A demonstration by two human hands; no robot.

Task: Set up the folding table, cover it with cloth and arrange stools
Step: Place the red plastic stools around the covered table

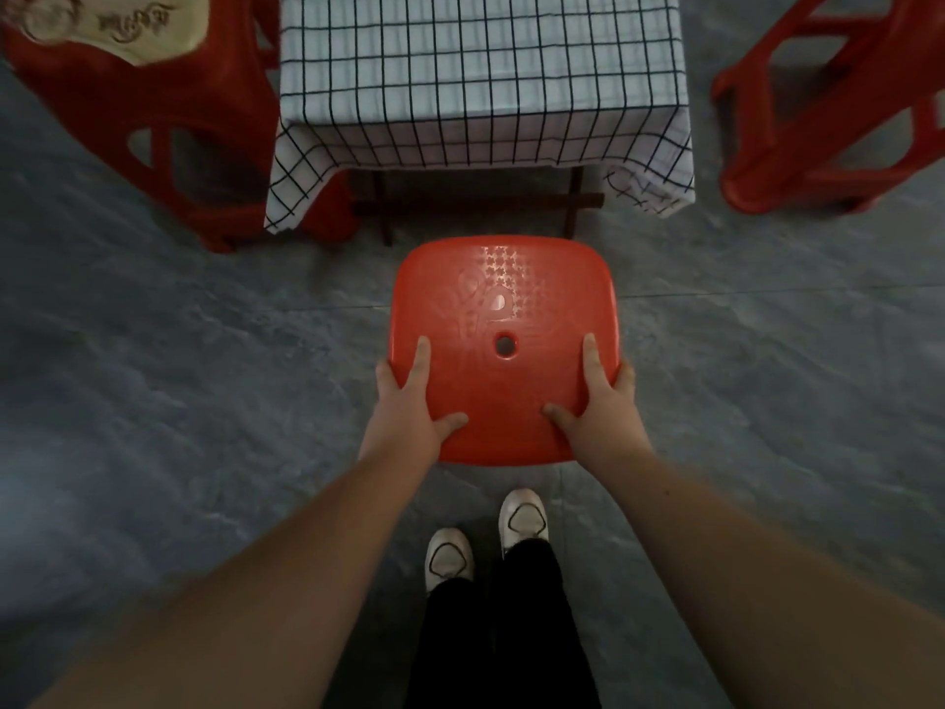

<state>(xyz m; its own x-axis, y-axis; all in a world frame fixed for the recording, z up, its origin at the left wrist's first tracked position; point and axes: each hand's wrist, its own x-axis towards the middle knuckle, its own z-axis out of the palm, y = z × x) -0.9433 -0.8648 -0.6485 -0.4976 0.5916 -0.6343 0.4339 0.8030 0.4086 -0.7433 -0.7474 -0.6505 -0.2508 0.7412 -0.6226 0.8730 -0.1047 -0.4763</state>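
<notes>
Both grips are closed on the red stool (pixel 503 345) I carry: my left hand (pixel 411 401) clamps the seat's near-left corner, my right hand (pixel 598 401) the near-right corner. On each, thumb and forefinger lie flat on top; the other fingers curl round the edge, out of sight. My shoes (pixel 483 545) stand on the grey floor (pixel 179 376) just below.

Handling, by my judgement: moulded plastic, rigid and light, so two hands are ample. The seat top is glossy and likely slippery, hence the rim is the proper hold, not the flat surface. Its legs are hidden beneath the seat.

Position: the stool sits in front of me, its far edge near the counter (pixel 480 69), in line with the near side's middle. The checked cloth (pixel 511 125) is already draped, corners hanging; dark folding legs (pixel 383 212) show below. Further stools stand at the left (pixel 169 145) and at the right (pixel 828 120). This placing appears among the last steps.
</notes>
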